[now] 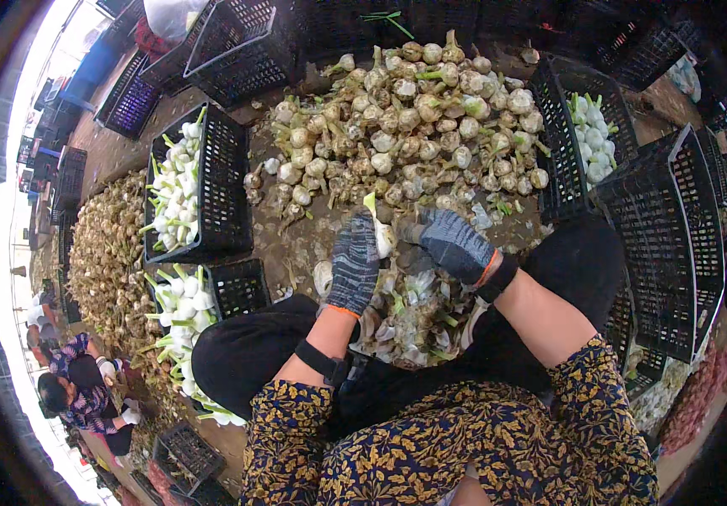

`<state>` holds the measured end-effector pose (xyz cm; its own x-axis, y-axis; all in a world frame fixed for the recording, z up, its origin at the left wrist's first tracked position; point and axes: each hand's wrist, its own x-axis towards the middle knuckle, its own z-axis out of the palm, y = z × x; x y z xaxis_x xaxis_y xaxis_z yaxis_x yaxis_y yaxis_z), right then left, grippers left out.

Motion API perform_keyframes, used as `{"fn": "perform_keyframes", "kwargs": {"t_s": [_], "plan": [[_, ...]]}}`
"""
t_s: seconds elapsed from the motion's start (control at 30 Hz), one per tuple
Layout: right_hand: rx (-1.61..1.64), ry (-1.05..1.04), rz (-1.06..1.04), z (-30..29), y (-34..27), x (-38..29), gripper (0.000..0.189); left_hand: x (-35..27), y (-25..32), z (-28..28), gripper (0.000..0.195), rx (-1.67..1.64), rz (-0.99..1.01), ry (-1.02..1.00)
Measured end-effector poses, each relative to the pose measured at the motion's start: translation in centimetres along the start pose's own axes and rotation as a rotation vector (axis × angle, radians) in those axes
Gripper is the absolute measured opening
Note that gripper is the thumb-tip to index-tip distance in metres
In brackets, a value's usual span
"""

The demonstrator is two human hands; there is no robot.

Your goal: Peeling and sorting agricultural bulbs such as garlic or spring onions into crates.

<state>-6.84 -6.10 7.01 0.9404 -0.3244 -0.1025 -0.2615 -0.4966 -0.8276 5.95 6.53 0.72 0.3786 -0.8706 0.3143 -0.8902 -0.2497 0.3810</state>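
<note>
My left hand (356, 265), in a grey knitted glove with an orange cuff edge, grips a white garlic bulb (384, 240) whose pale green stem stub points up. Just right of the bulb is my right hand (455, 243), gloved alike, with its fingers bent and their tips blurred; whether it pinches anything is unclear. Beyond both hands lies a heap of soil-stained garlic bulbs (395, 120) on the ground. Loose garlic skins (420, 310) are piled between my knees, below the hands.
Black plastic crates of cleaned garlic stand at left (227, 177), lower left (240, 288) and right (559, 145). An upright crate (648, 246) is beside my right knee. Another garlic heap (110, 246) spreads at far left, near a seated person (85, 392) in white gloves.
</note>
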Motion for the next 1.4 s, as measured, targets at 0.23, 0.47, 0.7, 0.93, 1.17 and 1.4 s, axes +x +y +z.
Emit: {"fn": "perform_keyframes", "kwargs": {"t_s": [0.23,0.47,0.7,0.93,1.17,1.4], "plan": [[-0.602,0.222,-0.552,2.1,2.7,1.0,0.017,0.0,1.7,-1.6,0.047,0.078,0.108,-0.125],[0.198,-0.086,0.063,-0.2,-0.7,-0.2,0.019,0.9,2.1,-1.9,0.041,-0.079,-0.132,-0.242],[-0.045,0.032,0.010,1.1,-0.6,0.3,0.027,-0.1,0.5,0.0,0.036,0.083,0.103,0.032],[0.054,0.227,0.266,2.3,0.5,0.4,0.024,3.6,-0.7,0.8,0.032,-0.117,-0.396,-0.561],[0.134,0.396,0.143,1.6,0.1,-0.4,0.013,0.5,0.7,0.7,0.026,-0.952,-0.530,-0.025],[0.911,0.493,0.304,1.3,0.4,0.1,0.015,1.4,0.9,-0.9,0.023,-1.066,-0.766,-0.152]]}}
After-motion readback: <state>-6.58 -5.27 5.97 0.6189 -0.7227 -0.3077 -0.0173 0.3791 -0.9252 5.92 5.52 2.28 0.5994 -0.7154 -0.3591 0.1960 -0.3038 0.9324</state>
